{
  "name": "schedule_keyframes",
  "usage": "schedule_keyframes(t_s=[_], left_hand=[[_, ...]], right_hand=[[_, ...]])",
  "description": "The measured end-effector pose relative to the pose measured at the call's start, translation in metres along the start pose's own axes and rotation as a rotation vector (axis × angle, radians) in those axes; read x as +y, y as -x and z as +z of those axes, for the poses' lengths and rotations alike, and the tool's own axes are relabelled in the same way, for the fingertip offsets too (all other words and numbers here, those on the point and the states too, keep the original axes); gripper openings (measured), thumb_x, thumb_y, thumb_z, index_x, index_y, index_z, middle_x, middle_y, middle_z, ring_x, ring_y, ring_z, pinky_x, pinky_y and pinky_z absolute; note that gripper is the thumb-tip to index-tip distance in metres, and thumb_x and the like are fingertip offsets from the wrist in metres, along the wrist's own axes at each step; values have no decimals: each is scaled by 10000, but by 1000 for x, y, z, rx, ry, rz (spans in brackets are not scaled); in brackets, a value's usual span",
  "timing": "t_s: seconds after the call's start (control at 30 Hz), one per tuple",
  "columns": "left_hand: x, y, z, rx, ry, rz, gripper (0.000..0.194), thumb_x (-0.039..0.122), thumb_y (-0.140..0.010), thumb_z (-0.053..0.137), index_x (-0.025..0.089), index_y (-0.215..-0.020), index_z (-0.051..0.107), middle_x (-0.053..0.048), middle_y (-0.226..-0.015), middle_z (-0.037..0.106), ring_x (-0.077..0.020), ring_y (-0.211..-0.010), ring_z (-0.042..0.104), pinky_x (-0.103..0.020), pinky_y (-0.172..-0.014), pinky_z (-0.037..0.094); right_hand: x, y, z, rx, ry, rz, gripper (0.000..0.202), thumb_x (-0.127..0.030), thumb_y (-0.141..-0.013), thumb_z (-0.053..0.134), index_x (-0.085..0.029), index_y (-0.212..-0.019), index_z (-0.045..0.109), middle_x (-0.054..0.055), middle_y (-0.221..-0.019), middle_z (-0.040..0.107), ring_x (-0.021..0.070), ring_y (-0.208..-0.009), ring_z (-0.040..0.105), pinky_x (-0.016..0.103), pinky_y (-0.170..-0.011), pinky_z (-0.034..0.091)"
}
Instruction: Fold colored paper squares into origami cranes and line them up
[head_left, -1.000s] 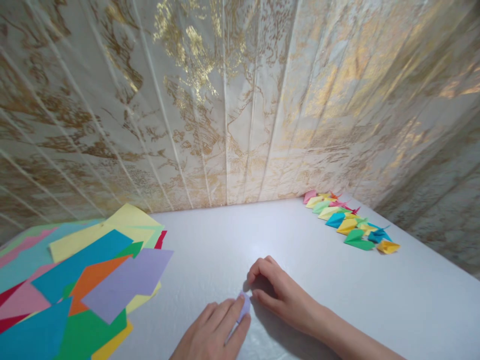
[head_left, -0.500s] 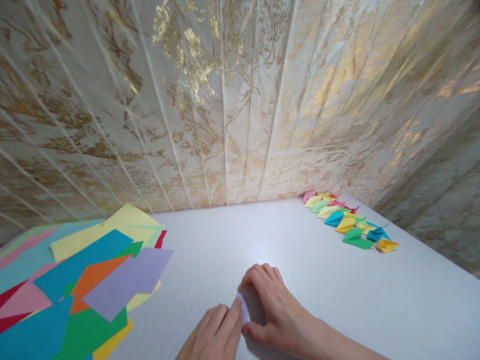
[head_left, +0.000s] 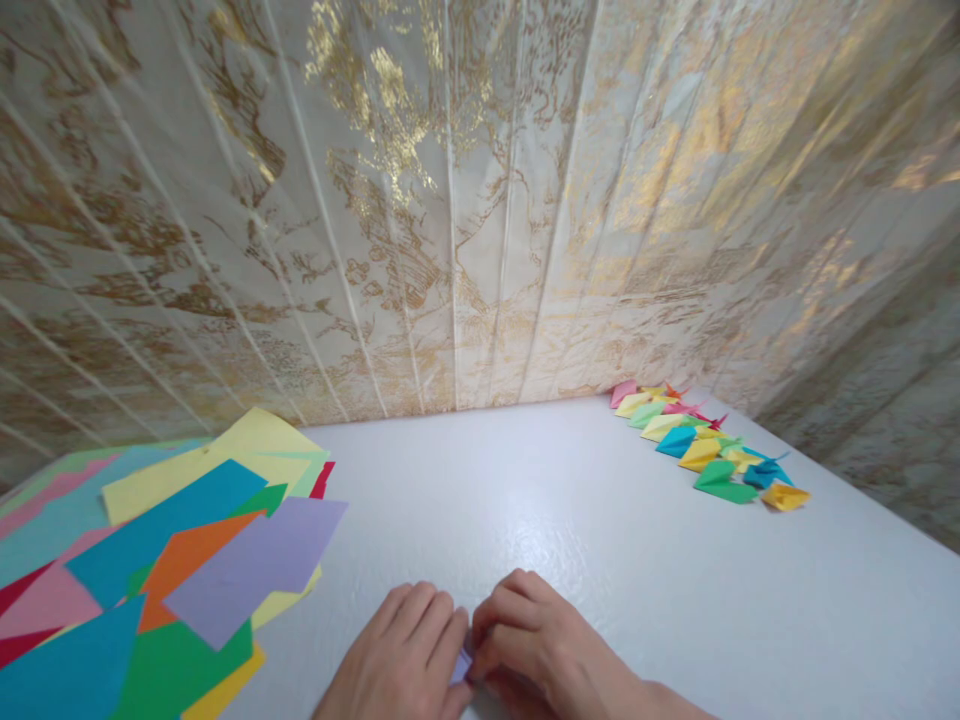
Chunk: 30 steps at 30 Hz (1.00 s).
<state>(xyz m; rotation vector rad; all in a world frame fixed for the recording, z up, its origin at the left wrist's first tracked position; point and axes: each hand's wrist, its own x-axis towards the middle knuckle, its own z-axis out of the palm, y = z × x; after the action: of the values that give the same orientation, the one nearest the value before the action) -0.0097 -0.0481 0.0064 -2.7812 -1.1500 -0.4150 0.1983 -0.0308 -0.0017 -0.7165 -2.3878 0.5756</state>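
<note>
A small piece of purple paper (head_left: 460, 666) lies on the white table at the bottom middle, mostly hidden between my hands. My left hand (head_left: 405, 650) rests over its left side, fingers together and pressing it down. At its right edge, my right hand (head_left: 536, 640) has its fingers curled, with thumb and fingertips pinching the paper. How the paper is folded cannot be made out.
Loose sheets of coloured paper, among them a purple sheet (head_left: 259, 570) on top, spread over the table's left side. Rows of small folded paper figures (head_left: 724, 482) stand at the right. A gold-patterned curtain (head_left: 450, 250) hangs behind the white table (head_left: 420, 500).
Both hands have come closer to me. My right hand has gone from a wide, arched grip to curled fingers at the paper's edge, and the left hand has shifted slightly left.
</note>
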Motion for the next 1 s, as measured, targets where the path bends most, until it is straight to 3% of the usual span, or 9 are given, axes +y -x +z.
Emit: schedule_keyframes(t_s=[0.1,0.23,0.4,0.5,0.63,0.8,1.0], left_hand=[[-3,-4,-4,-7,92,-74,137,165,-803,695,217,-881,595,-4,-854,628,-228,-796,552,-343,-724,424],[-7,-4,-13,-25,200,-117,285,179,-695,799,222,-864,573,22,-857,623,-212,-795,558,-313,-694,425],[-13,-5,-24,-55,225,-60,252,71,-727,716,221,-834,545,37,-882,617,-183,-829,553,-280,-723,423],[-15,-6,-24,3,201,18,184,77,-788,660,220,-795,543,28,-844,613,-180,-799,545,-283,-707,419],[-14,-6,-17,56,153,79,172,64,-865,560,221,-793,559,12,-808,616,-192,-789,545,-310,-730,417],[-14,-8,-4,151,189,-11,213,31,-836,439,216,-780,528,-11,-778,578,-209,-737,514,-326,-653,385],[-13,-10,-5,74,177,-67,203,42,-869,435,217,-789,499,-7,-800,564,-207,-748,515,-314,-647,385]], right_hand=[[2,0,5,-23,57,-51,153,-86,-879,589,-218,-937,642,17,-989,731,166,-879,590,300,-819,454],[3,-1,-2,-60,175,-50,155,-108,-897,570,-220,-965,653,22,-987,744,186,-927,592,324,-803,451],[2,-3,-11,-55,268,-207,146,-159,-992,489,-194,-1004,631,32,-971,743,192,-967,596,338,-774,433],[1,-2,-12,-102,302,-291,203,-226,-1053,414,-191,-1024,612,45,-968,741,182,-922,608,332,-732,435],[2,0,-13,-96,204,-231,202,-199,-1041,393,-200,-1088,589,42,-1002,748,167,-903,630,322,-770,453],[3,2,-12,-77,144,-165,248,-114,-956,435,-194,-1126,595,55,-935,737,177,-859,639,315,-770,467],[-1,0,-14,-131,229,-163,204,-120,-943,494,-204,-1087,612,49,-903,708,185,-822,598,307,-736,460]])
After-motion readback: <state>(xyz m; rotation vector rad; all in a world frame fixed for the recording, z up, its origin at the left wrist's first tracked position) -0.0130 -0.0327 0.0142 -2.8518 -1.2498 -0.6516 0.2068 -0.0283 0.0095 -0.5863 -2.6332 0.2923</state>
